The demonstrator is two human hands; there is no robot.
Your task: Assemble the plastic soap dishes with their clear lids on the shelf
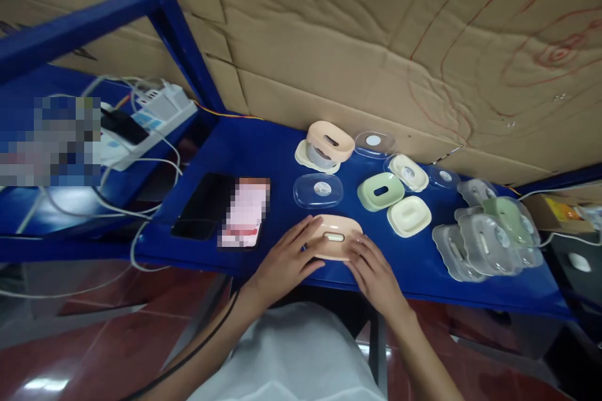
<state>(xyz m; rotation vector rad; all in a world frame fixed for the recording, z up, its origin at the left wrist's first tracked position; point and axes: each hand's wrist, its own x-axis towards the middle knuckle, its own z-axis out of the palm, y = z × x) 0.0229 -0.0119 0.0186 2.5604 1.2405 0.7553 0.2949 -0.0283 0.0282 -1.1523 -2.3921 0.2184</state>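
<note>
At the front of the blue shelf, my left hand (294, 254) and my right hand (374, 269) grip the two ends of a peach oval plastic lid (338, 229). A pale strip shows in the slot at its middle. Behind it lies a clear oval plastic cover (305, 195) with a round white sticker. To the right sit a green slotted lid (369, 194) and a cream oval piece (408, 225). Farther back, another peach slotted lid (322, 135) rests tilted over a translucent part and a cream oval piece (303, 153). What lies under the held lid is hidden.
Several translucent covers (475, 244) are stacked at the right. Two phones, one dark (202, 207) and one lit (244, 210), lie at the left. Beyond them are a power strip (160, 116) and loose cables. Cardboard (329, 44) walls the back, beside a blue metal post (188, 50).
</note>
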